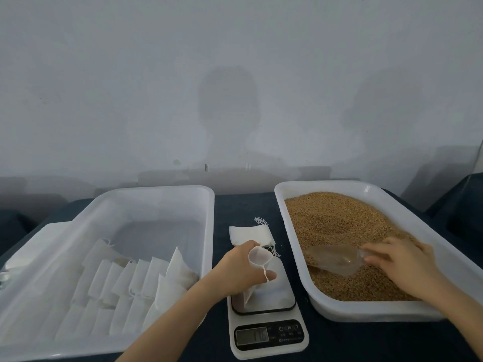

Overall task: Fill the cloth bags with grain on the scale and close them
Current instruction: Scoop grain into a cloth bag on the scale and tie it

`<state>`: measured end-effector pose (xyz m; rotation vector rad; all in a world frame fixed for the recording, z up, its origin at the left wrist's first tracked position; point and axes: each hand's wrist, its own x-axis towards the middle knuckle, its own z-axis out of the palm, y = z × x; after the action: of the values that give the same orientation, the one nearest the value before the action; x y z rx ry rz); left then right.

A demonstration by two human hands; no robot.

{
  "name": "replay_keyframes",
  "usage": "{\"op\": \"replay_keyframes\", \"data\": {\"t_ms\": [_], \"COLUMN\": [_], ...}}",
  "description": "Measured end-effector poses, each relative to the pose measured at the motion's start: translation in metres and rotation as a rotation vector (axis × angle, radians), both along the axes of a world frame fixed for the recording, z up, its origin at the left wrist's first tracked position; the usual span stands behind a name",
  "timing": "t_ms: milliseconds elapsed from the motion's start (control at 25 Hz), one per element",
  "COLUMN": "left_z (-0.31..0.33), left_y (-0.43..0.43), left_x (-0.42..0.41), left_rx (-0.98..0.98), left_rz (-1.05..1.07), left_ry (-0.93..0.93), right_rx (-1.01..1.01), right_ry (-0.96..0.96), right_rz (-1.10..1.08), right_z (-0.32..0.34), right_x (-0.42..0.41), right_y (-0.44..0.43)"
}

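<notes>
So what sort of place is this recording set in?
Likely a small hand-packing bench, not a kitchen: a digital scale sits between a tub of grain and a tub of cloth bags, on a dark-covered table against a bare wall.

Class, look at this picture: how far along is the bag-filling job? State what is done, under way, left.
Done, apparently: rows of cloth bags lie in the left tray. In hand: the left hand holds an open bag on the scale while the right hand holds the clear scoop in the grain. Left: filling and closing this bag, then the empty bags stacked behind the scale.
</notes>
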<state>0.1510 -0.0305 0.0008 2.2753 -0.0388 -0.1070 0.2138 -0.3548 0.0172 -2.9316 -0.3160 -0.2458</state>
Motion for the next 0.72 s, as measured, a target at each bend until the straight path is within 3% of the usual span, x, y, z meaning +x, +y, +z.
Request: {"op": "replay_keyframes", "data": {"t_ms": [320,560,720], "left_z": [0.000,0.000,0.002], "left_y": [0.001,0.002,0.000], "left_x": [-0.001,-0.001,-0.002], "left_rx": [-0.016,-0.018,-0.027], "left_rz": [-0.003,-0.005,-0.002], "left_ry": [-0.009,-0.009,-0.003], "right_rx": [0.454,0.576,0.534], "right_ry": [0.200,0.057,-0.056], "right_rz": [0.085,0.053,0.033], "right_z": [0.003,0.000,-0.005], "right_x": [-0.009,-0.027,-0.031], "right_y": [-0.015,-0.021,-0.015]}}
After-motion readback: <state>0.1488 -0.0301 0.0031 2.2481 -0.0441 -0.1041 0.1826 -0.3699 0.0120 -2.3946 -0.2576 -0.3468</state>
